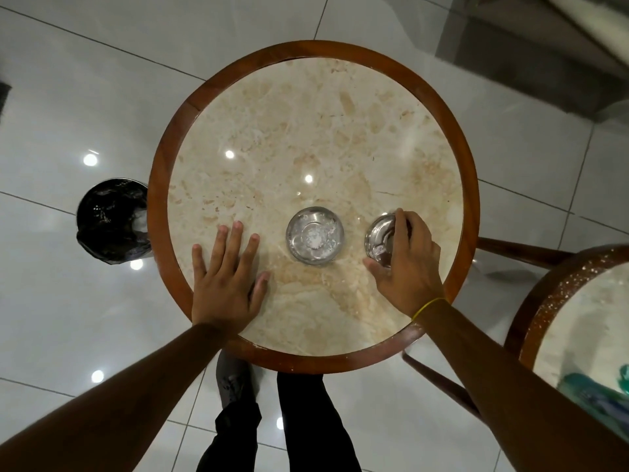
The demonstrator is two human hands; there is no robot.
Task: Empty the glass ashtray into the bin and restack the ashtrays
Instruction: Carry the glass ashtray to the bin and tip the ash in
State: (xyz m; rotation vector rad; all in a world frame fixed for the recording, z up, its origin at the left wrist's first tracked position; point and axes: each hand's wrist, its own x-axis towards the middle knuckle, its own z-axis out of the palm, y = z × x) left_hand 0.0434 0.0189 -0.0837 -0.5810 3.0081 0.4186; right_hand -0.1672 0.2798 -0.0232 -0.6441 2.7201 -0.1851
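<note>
Two round glass ashtrays sit on a round marble table (306, 107) with a wooden rim. The middle ashtray (315, 236) stands alone and holds pale ash and bits. A second ashtray (380, 240) to its right is tilted, and my right hand (406, 257) grips it from the right side, with fingers over its rim. My left hand (226, 281) lies flat on the tabletop, fingers spread, left of the middle ashtray and not touching it. A bin (110, 221) lined with a black bag stands on the floor at the table's left edge.
A second round table (558, 301) with a wooden rim is at the lower right, with something blue-green on it. Wooden legs or chair parts (517, 250) show between the two tables. Glossy white floor tiles surround everything. My legs and a shoe are below the table's near edge.
</note>
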